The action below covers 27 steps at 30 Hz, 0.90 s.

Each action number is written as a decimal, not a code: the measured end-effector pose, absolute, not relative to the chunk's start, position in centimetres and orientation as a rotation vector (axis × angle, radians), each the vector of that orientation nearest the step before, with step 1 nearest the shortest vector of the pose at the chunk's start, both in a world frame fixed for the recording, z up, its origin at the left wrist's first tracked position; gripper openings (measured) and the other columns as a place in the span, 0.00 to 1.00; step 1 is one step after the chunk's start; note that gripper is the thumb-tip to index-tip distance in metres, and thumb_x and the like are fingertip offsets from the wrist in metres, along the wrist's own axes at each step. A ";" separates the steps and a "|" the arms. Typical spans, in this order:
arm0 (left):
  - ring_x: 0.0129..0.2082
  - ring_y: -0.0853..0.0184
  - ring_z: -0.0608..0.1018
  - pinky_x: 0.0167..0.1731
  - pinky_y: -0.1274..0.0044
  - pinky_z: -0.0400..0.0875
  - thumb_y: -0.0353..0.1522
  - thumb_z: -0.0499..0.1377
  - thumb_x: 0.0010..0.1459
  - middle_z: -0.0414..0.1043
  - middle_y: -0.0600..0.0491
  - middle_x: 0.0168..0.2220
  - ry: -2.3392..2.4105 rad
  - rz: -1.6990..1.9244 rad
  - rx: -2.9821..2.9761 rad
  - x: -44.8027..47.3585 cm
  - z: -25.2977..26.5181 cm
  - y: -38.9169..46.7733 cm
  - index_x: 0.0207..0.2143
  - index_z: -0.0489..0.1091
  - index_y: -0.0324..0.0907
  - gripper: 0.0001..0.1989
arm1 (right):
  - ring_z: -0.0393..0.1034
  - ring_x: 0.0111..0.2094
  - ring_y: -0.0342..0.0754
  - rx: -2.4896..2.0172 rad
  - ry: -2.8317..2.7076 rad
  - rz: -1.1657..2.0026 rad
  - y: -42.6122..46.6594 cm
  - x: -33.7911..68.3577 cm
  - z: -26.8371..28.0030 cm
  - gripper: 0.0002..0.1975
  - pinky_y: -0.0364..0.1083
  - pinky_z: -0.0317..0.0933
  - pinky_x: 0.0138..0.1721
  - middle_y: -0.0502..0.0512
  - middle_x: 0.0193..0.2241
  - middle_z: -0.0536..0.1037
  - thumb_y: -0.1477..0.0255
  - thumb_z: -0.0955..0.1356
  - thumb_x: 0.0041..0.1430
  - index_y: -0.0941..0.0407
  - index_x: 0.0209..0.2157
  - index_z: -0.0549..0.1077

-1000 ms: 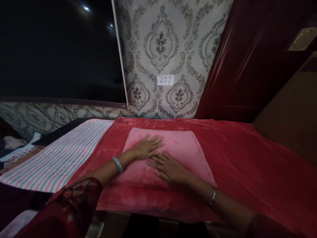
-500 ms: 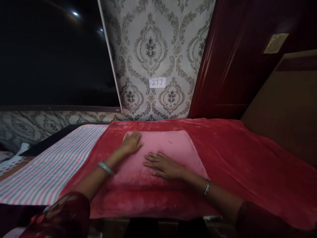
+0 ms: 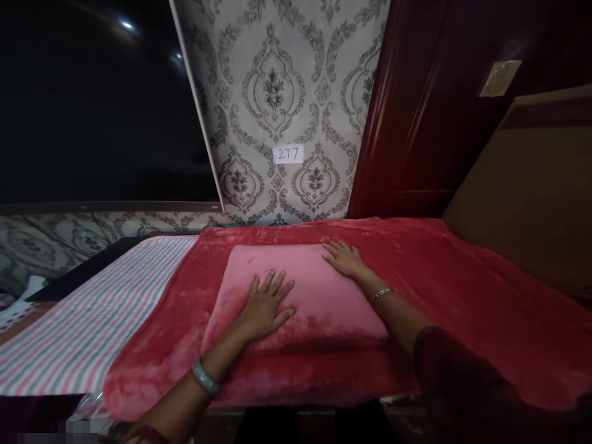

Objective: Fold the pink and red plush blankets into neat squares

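Half a second earlier, the left hand (image 3: 261,311) had been at the far left corner of the pink cloth (image 3: 314,299) and the right hand (image 3: 345,260) near its middle. At this moment the left lay flat left of centre, fingers spread wide, and the right had moved to the far right corner, palm down, fingers extended. Neither had hold of anything. The cloth lay on the red blanket (image 3: 462,296), beside the striped cloth (image 3: 102,314). The change suggested smoothing had shifted rightward; the uncovered far left corner looked flat.
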<state>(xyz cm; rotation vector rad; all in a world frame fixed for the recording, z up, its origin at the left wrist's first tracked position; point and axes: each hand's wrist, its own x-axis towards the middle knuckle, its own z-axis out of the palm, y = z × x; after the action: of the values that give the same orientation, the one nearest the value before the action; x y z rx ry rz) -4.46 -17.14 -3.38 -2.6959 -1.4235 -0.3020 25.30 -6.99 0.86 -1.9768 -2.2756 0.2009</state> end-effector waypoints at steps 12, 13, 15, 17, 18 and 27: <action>0.74 0.51 0.46 0.68 0.47 0.42 0.50 0.48 0.69 0.42 0.41 0.74 -1.544 -0.415 -2.812 -4.4 -2.4 -17.2 0.74 0.43 0.45 0.38 | 0.40 0.73 0.59 -1.219 -2.670 0.072 -17.3 19.3 0.7 0.30 0.65 0.39 0.70 0.62 0.73 0.51 0.58 0.62 0.71 0.53 0.70 0.60; 0.74 0.53 0.48 0.69 0.49 0.44 0.49 0.46 0.70 0.41 0.40 0.74 -1.581 -0.472 -2.826 -4.6 -2.2 -17.1 0.74 0.41 0.44 0.37 | 0.40 0.74 0.58 -1.118 -2.721 0.115 -18.1 18.7 0.2 0.32 0.65 0.38 0.70 0.62 0.73 0.51 0.56 0.62 0.71 0.53 0.70 0.58; 0.74 0.58 0.50 0.69 0.52 0.46 0.46 0.43 0.72 0.43 0.43 0.74 -1.613 -0.541 -2.877 -4.6 -1.5 -16.9 0.74 0.40 0.47 0.34 | 0.40 0.74 0.57 -1.021 -2.771 0.189 -18.9 18.0 -0.7 0.34 0.65 0.36 0.71 0.63 0.73 0.51 0.55 0.62 0.71 0.54 0.72 0.55; 0.74 0.59 0.51 0.70 0.53 0.44 0.45 0.42 0.72 0.45 0.47 0.74 -1.538 -0.498 -2.979 -4.3 -0.7 -16.5 0.74 0.44 0.51 0.31 | 0.37 0.74 0.58 -1.003 -2.778 0.220 -19.1 17.9 -1.5 0.35 0.65 0.34 0.71 0.64 0.73 0.49 0.55 0.62 0.71 0.55 0.72 0.54; 0.74 0.59 0.51 0.70 0.52 0.42 0.45 0.42 0.72 0.47 0.48 0.74 -1.463 -0.433 -3.040 -4.0 -0.3 -16.1 0.73 0.46 0.52 0.30 | 0.36 0.74 0.58 -1.001 -2.768 0.223 -19.0 17.9 -1.8 0.35 0.65 0.33 0.71 0.65 0.73 0.49 0.55 0.63 0.71 0.55 0.72 0.54; 0.72 0.54 0.55 0.69 0.51 0.44 0.46 0.46 0.70 0.51 0.48 0.73 -1.671 -0.097 -2.655 -5.9 1.6 -6.6 0.70 0.56 0.50 0.29 | 0.34 0.74 0.53 -1.047 -2.721 0.299 -19.0 18.3 -2.5 0.31 0.63 0.32 0.72 0.57 0.74 0.48 0.57 0.59 0.73 0.49 0.72 0.53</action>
<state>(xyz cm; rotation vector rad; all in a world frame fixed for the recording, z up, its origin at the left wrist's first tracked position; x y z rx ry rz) -5.86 -6.56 1.64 -2.6555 -1.6710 -0.0973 18.31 -18.96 -2.55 -1.0474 -2.7208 0.2994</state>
